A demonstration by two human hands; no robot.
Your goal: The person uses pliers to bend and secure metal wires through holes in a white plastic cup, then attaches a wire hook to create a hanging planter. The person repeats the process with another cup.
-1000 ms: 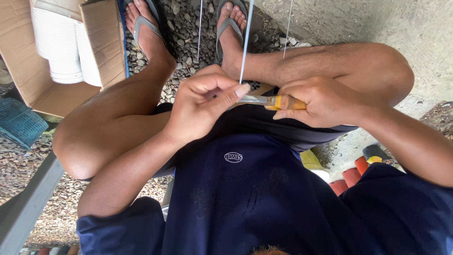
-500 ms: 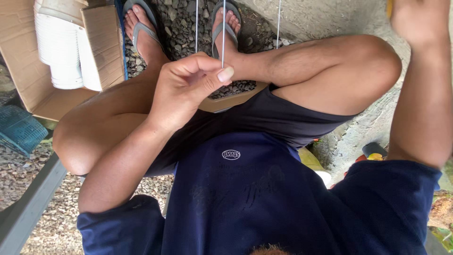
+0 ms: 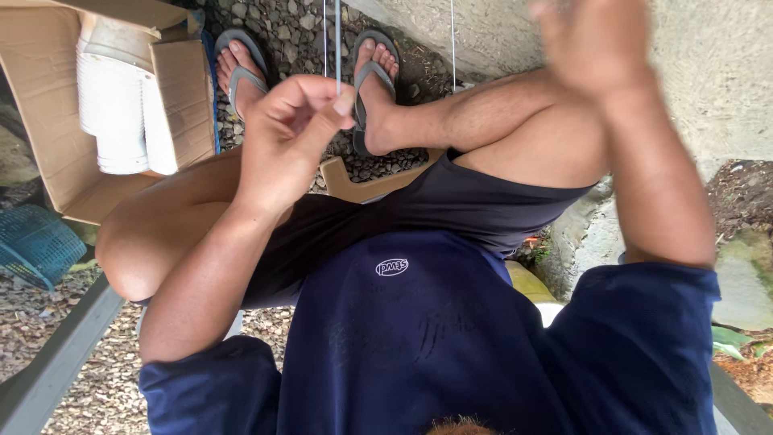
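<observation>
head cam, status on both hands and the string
Left hand pinching the string, string taut and upright. Right hand raised, blurred, grip unclear. Nothing in the way; cardboard box off to the side.

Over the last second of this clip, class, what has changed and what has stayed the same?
The right hand left the lap, where it held an orange-handled tool beside the left hand; it has risen to the top edge, blurred, and whether it holds the tool now cannot be told. The left hand moved up slightly, pinching the thin strings throughout. The seated legs, grey sandals and cardboard box stayed put.
</observation>
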